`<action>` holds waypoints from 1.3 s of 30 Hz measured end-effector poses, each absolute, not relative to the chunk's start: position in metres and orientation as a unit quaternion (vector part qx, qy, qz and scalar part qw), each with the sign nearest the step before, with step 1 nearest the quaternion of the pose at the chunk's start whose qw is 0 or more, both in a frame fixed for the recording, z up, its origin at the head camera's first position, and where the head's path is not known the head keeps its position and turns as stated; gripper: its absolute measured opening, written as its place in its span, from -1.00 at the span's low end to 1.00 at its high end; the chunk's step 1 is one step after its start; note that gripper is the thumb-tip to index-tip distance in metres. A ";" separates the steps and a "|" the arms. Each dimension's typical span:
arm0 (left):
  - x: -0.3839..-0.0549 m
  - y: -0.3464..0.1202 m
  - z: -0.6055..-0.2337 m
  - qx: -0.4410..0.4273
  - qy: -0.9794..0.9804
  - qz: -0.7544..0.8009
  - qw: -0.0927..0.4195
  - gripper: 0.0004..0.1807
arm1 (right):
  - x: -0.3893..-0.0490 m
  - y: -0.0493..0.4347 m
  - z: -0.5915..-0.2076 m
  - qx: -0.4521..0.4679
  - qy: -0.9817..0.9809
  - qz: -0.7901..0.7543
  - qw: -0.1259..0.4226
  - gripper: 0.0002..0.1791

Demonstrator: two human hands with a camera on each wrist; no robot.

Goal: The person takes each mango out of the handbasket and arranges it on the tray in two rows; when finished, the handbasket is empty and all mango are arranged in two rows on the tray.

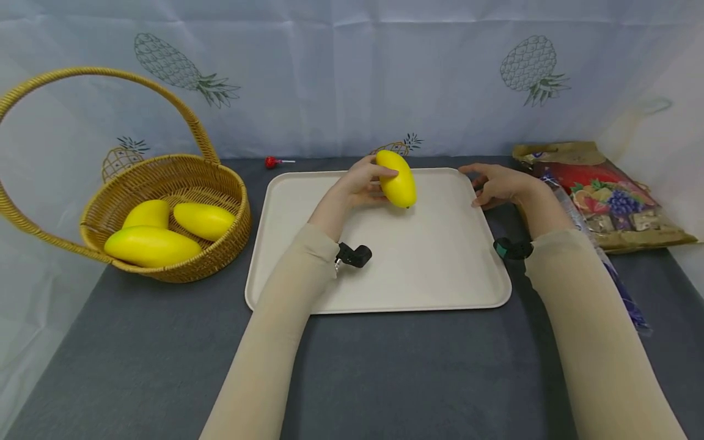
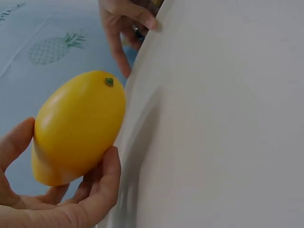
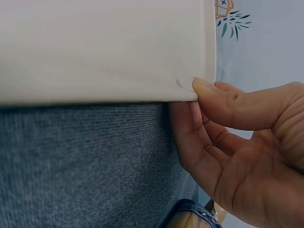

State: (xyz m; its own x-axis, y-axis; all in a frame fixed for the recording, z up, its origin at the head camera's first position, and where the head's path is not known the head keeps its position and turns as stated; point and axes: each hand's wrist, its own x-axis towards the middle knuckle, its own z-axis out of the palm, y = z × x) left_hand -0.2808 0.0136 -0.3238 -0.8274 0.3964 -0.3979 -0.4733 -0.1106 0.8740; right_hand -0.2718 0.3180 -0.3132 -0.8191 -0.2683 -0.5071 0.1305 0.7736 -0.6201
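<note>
My left hand (image 1: 360, 183) grips a yellow mango (image 1: 397, 180) and holds it up over the far part of a cream tray (image 1: 429, 263). In the left wrist view the mango (image 2: 80, 126) sits between thumb and fingers, its green stem end pointing away from the palm. At the far right corner of the tray is my right hand (image 1: 500, 183). The right wrist view shows the thumb on top of the tray's rim (image 3: 190, 97) and the fingers beneath it, pinching the edge.
A wicker basket (image 1: 181, 275) with a tall handle stands left of the tray, holding several mangoes (image 1: 153, 246). Behind the tray lies a small red ball on a white stick (image 1: 271, 162). Right, a gold and red fruit-print bag (image 1: 610, 195) lies beside a purple packet (image 1: 629, 299).
</note>
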 end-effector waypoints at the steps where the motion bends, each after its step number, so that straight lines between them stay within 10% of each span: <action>1: -0.283 0.018 -0.326 -0.038 0.598 0.744 0.294 -0.29 | -0.272 0.318 -0.313 -0.039 0.893 -0.334 0.298 0.05; 39: -0.271 0.043 -0.318 -0.107 0.675 0.677 0.273 -0.32 | -0.268 0.320 -0.315 -0.051 0.890 -0.344 0.295 0.03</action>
